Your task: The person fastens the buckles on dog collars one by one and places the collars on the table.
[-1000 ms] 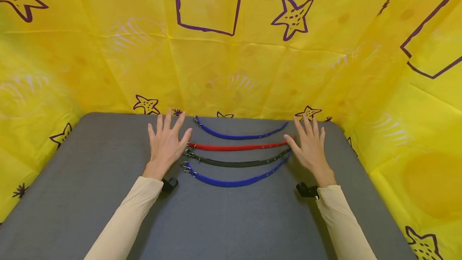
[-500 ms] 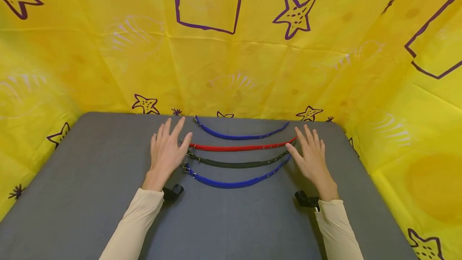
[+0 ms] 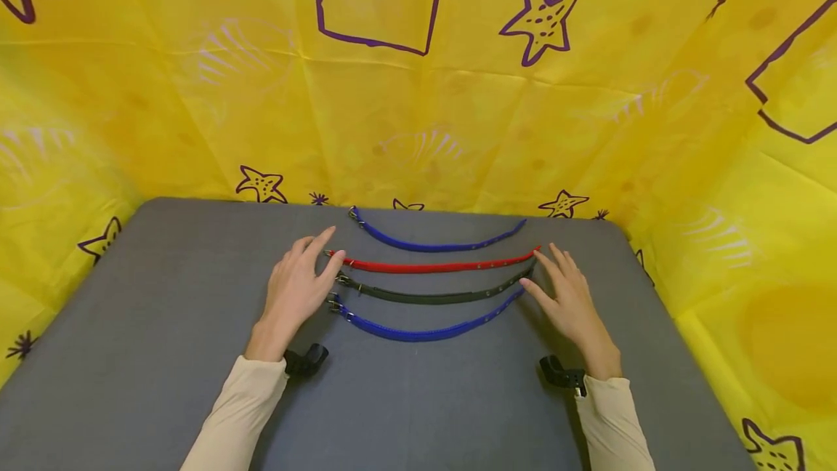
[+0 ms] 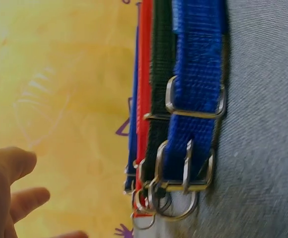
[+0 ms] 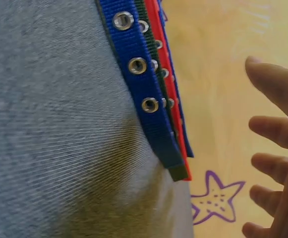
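Two blue collars, a red one and a dark green one lie stretched out in a stack of rows on the grey table. The far blue collar [image 3: 425, 246] is at the back edge, then the red collar [image 3: 431, 267], the green collar [image 3: 431, 298] and the near blue collar [image 3: 412, 334]. My left hand [image 3: 297, 286] hovers by the buckle ends, thumb near the red collar's buckle. Over the punched ends is my right hand [image 3: 569, 300], its fingers apart and relaxed. Neither hand holds anything. Metal buckles [image 4: 186, 168] and eyelets [image 5: 137, 65] show closely in the wrist views.
The grey table [image 3: 412, 405] reaches a yellow cloth backdrop [image 3: 418, 93] printed with starfish and fish bones, which rises behind and at both sides. A black wrist camera [image 3: 306, 360] sits on the left wrist and another black camera [image 3: 561, 373] on the right.
Both hands have drawn back slightly toward the near side, and their fingers have bent a little more. The collars have stayed in place; the head view has tilted slightly.
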`<state>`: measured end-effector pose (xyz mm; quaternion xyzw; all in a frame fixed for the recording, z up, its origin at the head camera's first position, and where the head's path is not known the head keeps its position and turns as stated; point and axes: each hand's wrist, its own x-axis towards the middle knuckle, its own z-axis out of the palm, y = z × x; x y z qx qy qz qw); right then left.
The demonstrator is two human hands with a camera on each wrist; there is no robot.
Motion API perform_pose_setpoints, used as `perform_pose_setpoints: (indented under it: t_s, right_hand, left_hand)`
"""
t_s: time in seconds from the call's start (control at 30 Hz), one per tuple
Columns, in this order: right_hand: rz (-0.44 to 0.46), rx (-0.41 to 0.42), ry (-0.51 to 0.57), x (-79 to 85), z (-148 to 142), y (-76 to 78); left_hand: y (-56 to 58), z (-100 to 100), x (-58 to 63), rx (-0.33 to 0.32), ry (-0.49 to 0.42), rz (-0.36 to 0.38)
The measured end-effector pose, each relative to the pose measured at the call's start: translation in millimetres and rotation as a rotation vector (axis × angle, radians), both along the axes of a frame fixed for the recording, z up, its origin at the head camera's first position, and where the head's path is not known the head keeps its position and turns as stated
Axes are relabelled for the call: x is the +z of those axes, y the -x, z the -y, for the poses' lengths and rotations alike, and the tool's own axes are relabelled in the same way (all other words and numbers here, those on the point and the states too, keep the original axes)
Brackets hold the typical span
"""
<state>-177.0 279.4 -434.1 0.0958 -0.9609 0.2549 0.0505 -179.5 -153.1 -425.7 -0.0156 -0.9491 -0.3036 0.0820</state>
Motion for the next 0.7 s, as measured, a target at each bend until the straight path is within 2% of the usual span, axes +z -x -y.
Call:
perform_pose_setpoints:
  t_s: [0.17, 0.27, 0.4, 0.57, 0.7]
  right_hand:
    - [0.031, 0.045, 0.027, -4.9, 1, 1.4]
    - [0.065, 0.066, 0.070, -5.3, 1, 2.1]
    - [0.121, 0.093, 0.106, -7.0, 2, 3.1]
    - [0.142, 0.123, 0.101, -14.0, 1, 2.0]
    - [0.155, 0.132, 0.086, -18.6, -1, 0.1]
  left_hand:
    - [-2.6, 12, 7.9, -0.039, -0.053, 0.080]
    - [-1.0, 20, 10.5, -0.084, -0.068, 0.097]
    - [1.9, 28, 10.7, -0.143, -0.061, 0.121]
    - [1.8, 29, 9.2, -0.221, -0.036, 0.224]
    - [1.1, 29, 7.2, -0.250, -0.039, 0.278]
